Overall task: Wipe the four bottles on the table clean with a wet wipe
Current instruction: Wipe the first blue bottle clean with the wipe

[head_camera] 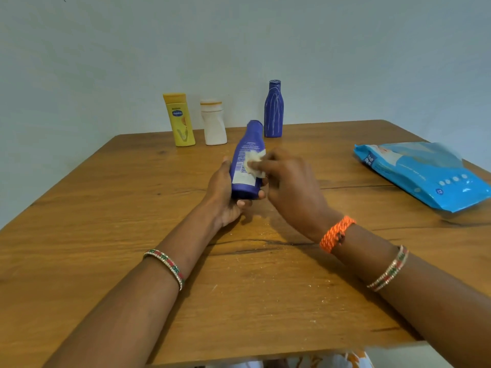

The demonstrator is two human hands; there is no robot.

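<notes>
The blue bottle (245,166) is held above the middle of the table (106,208), tilted so its long axis runs away from the person: the flat base points back toward the person and down, the narrower cap end points up and away toward the wall. Its label side faces up and to the right.

The left hand (225,200) cups the base end from below and from the left, its grip curled round the bottle with fingertips showing under the bottom edge. The right hand (289,187) pinches a crumpled white wet wipe (253,166) between thumb and fingers and presses it against the label, just above the left hand's grip.

Beyond the grip, at the far edge of the table, three more bottles stand upright: a yellow bottle (180,120) farthest left, a white bottle (214,123) just beside it, and a second blue bottle (273,110) right of the held bottle's cap end, apart from the other two. To the right of the grip, well apart, a blue pack of wipes (425,173) lies flat near the table's right edge.
</notes>
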